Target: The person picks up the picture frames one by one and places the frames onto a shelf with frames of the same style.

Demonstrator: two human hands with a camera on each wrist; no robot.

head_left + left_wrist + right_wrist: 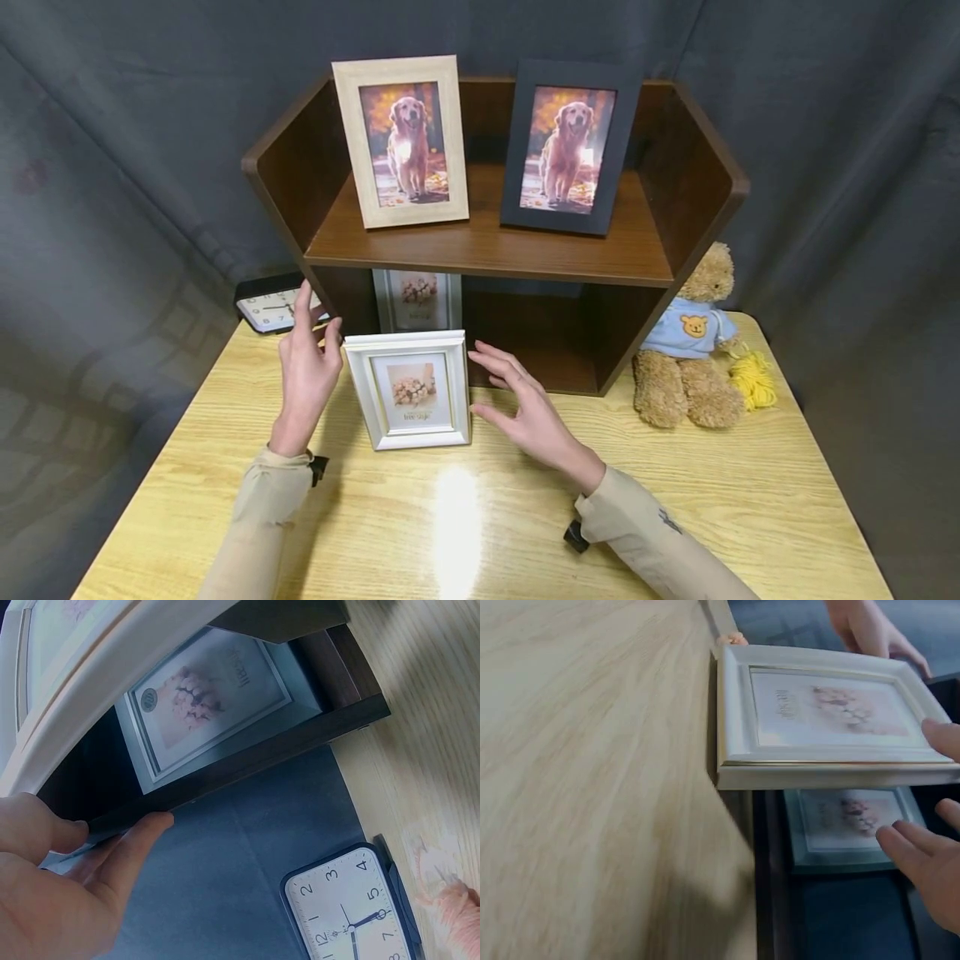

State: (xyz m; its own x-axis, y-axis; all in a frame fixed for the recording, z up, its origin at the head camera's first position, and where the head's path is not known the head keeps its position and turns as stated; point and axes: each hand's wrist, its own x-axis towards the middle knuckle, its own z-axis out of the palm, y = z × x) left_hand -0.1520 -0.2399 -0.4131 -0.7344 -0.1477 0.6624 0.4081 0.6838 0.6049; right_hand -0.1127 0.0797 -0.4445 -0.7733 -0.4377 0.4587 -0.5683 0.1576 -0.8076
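A white picture frame [458, 392] with a flower print stands on the table in front of the shelf, tilted slightly back. My left hand [309, 371] is at its left side, fingers stretched up toward the shelf's left side panel and thumb by the frame's upper corner. On the other side is my right hand [528, 412], fingers loosely extended, thumb tip close to the right edge. Neither hand's fingers curl round the frame. Behind it, a grey-blue picture frame [210, 697] with a similar print stands in the lower compartment, partly hidden in the head view.
The brown two-tier shelf [487, 260] holds a cream frame [348, 142] and a black frame [517, 150] on top, both with dog photos. Left of it is a clock [273, 308]; right are a teddy bear [690, 333] and yellow yarn [752, 379]. A dark curtain [847, 167] hangs behind.
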